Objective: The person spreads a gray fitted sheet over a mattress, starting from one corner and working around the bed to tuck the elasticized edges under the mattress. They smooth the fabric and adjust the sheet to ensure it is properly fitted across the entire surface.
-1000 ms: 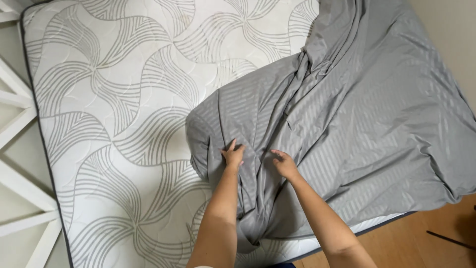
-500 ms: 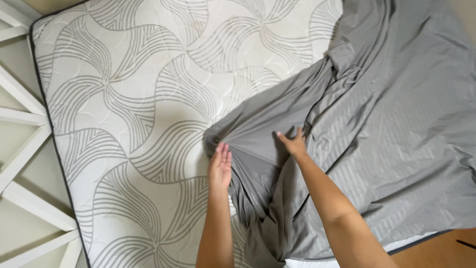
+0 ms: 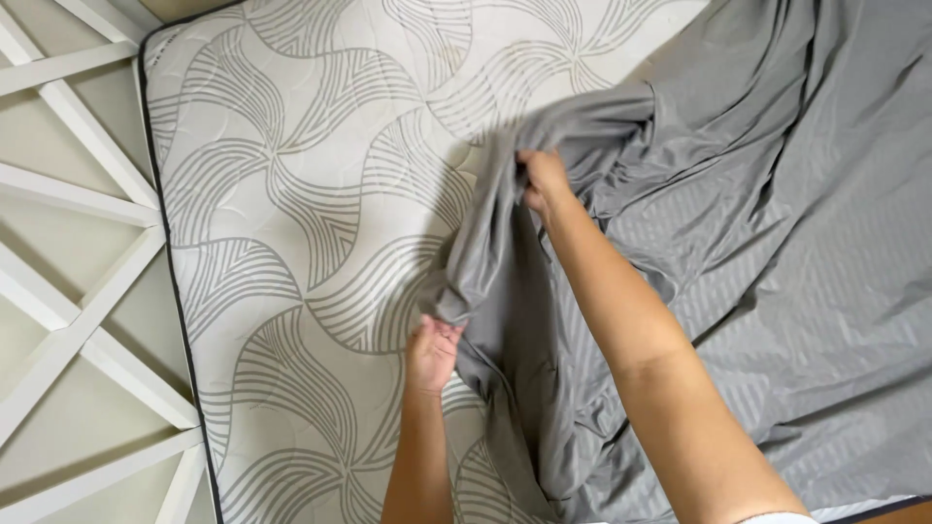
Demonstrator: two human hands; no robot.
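Item: grey striped sheet (image 3: 777, 243), spread over the right half of the mattress (image 3: 311, 194), its edge bunched toward the middle. We judge it light, soft, limp and a little slippery; best gripped at the gathered hem. Our left hand (image 3: 432, 351) pinches the near fold, fingers closed on cloth. Our right hand (image 3: 542, 180) clenches the far fold. White slats (image 3: 78, 320) at left. Containers: we see none

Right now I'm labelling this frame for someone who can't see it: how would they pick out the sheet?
Start at the mattress, white with a grey swirl pattern, filling the middle. The sheet lies crumpled over its right part. It is plain grey with faint stripes, and both hands grip its bunched edge: the left hand low, the right hand higher up.
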